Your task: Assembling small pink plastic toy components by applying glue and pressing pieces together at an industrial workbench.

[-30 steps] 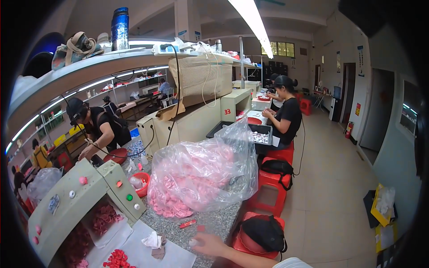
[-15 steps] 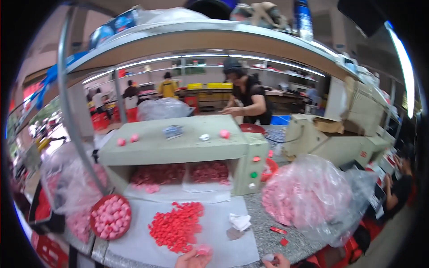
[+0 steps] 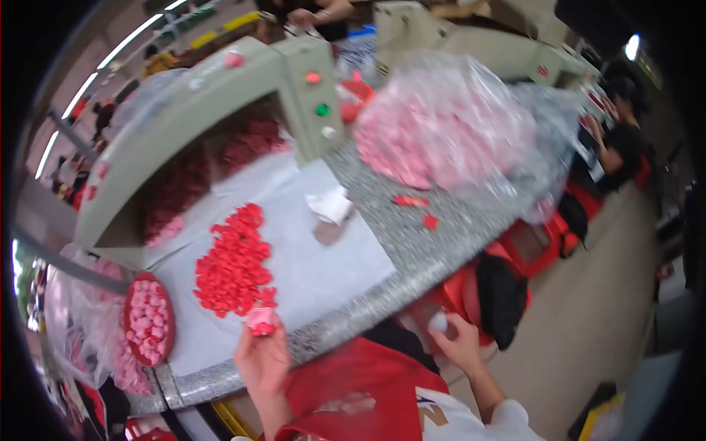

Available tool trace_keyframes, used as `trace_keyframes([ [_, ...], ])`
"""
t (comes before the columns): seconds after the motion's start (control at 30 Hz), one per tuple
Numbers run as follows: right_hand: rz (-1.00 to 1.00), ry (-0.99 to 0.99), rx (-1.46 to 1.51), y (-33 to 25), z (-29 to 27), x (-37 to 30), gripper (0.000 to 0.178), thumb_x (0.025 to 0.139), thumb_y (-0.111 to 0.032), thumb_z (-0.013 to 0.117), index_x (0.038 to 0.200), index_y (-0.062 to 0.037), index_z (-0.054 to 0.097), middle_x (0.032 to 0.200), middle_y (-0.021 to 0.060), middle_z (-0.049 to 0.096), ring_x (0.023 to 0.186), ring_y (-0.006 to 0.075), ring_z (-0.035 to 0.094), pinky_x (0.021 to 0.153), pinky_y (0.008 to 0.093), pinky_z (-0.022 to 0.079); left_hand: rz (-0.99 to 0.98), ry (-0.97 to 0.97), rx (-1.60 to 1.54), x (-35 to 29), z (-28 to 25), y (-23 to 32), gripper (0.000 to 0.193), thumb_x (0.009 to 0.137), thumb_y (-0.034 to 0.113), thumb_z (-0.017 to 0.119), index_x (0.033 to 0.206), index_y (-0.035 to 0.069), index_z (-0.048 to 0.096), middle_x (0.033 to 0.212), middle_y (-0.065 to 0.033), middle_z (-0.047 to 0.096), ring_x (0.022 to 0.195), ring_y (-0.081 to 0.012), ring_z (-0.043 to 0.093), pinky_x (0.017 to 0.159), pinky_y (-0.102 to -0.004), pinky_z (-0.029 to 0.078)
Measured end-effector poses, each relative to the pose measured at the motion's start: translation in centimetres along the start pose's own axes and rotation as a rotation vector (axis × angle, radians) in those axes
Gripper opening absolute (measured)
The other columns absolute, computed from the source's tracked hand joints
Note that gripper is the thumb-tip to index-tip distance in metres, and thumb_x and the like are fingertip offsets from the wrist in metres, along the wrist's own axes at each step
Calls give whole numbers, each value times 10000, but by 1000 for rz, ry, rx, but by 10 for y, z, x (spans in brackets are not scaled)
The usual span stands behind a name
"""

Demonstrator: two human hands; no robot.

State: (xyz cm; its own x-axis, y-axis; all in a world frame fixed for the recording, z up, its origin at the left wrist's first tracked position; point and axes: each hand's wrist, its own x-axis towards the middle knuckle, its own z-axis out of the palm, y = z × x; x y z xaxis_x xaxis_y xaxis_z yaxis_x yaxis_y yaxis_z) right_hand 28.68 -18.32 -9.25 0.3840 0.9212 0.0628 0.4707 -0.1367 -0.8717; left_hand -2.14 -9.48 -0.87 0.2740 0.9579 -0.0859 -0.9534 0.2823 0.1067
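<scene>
My left hand [image 3: 266, 361] pinches a small pink piece with red on it [image 3: 262, 320], just over the front edge of the sheet. Beyond it lies a pile of small red petal-like pieces [image 3: 234, 261] on the white sheet [image 3: 309, 268]. Past the table's front edge, to the right, my right hand [image 3: 462, 344] has its fingers round a small whitish thing [image 3: 438, 322], too blurred to name. A round red bowl [image 3: 170, 323] of pink balls stands left of the pile.
A pale green machine [image 3: 176, 95] with an opening full of pink pieces stands behind the sheet. A large clear bag [image 3: 456, 125] of pink pieces lies right on the grey table [image 3: 353, 294]. Crumpled white paper [image 3: 331, 206] rests on the sheet. Red stools [image 3: 526, 246] stand right; people work beyond.
The whole view has tilted and swung down to the right. My right hand is now beyond the table's front edge, still with the whitish thing. My left hand keeps its pink piece beside the pile.
</scene>
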Motion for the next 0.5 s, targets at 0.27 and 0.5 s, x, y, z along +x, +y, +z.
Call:
trace_keyframes([
  [0.27, 378, -186, -413, 103, 33, 7, 331, 675, -350, 616, 898, -106, 606, 816, 134, 623, 771, 303, 600, 694, 397, 470, -174, 40, -93, -25, -16, -12, 331, 879, 224, 444, 1119, -4, 464, 1152, -149, 464, 1093, -279, 449, 916, -422, 394],
  [0.5, 415, -336, -474, 169, 113, 82, 422, 689, -381, 565, 1016, -116, 590, 947, 162, 604, 902, 320, 574, 766, 399, 465, -109, 39, -57, -45, -7, -15, 307, 875, 209, 449, 1097, -1, 483, 1153, -145, 466, 1083, -268, 463, 911, -403, 399],
])
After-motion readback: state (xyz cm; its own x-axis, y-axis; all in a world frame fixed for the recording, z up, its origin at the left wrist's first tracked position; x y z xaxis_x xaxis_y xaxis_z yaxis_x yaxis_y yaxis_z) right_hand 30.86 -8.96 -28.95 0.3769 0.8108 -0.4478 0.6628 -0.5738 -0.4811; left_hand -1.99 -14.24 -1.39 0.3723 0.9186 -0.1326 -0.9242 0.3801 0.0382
